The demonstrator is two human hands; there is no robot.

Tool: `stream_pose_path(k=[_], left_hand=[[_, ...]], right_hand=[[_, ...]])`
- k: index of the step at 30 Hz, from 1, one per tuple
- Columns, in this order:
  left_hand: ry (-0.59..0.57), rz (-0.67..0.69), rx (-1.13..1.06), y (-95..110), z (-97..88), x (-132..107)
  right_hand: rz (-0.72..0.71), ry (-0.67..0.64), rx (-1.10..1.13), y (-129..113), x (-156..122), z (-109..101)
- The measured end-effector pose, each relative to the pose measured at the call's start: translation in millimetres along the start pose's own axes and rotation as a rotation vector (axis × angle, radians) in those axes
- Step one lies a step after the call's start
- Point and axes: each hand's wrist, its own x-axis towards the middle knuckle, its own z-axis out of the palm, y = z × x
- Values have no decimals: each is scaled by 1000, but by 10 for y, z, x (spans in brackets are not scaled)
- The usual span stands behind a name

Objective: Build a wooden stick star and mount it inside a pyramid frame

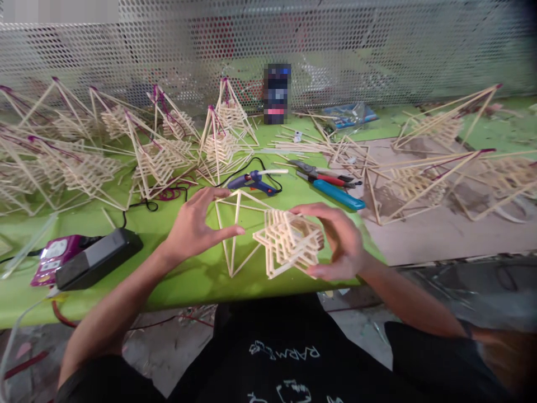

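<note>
A star-shaped stack of thin wooden sticks (285, 238) sits low over the front of the table. My right hand (346, 240) is curled round its right side, thumb below and fingers above. Left of the stack is a triangular frame of sticks (235, 235), partly overlapped by it; I cannot tell whether the two are joined. My left hand (191, 226) reaches over that frame with thumb and fingers spread wide, gripping nothing. Just beyond both hands lies a blue glue gun (254, 182) with a glue stick in its back.
Finished-looking stick pyramids with purple tips (220, 143) crowd the left; more (419, 184) stand on cardboard at right. Pliers (323, 174), a teal-handled tool (338, 194), loose sticks (300, 143) and a phone (277, 92) lie beyond. A black power adapter (100, 260) and cables are at left.
</note>
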Motion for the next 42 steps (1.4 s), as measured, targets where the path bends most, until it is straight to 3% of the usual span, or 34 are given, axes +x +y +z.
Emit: stream_pose_path(k=[4, 8, 13, 17, 22, 27, 34, 42], left_hand=[[43, 18, 38, 15, 50, -16], [-63, 62, 43, -30, -4, 27], [-150, 95, 175, -331, -61, 114], [-199, 147, 270, -496, -37, 121], [-229, 205, 203, -385, 4, 87], [-275, 235, 167, -284, 11, 84], [-304, 217, 108, -304, -5, 89], [-373, 201, 89, -344, -2, 82]], right_hand=[[-91, -63, -173, -7, 33, 155], [-63, -109, -296, 76, 6, 302], [-119, -177, -348, 163, 6, 428], [-70, -203, -326, 194, 34, 497], [28, -221, -261, 206, 28, 526], [39, -227, -264, 192, 73, 559], [103, -322, -240, 231, 81, 595], [65, -268, -260, 242, 59, 566]])
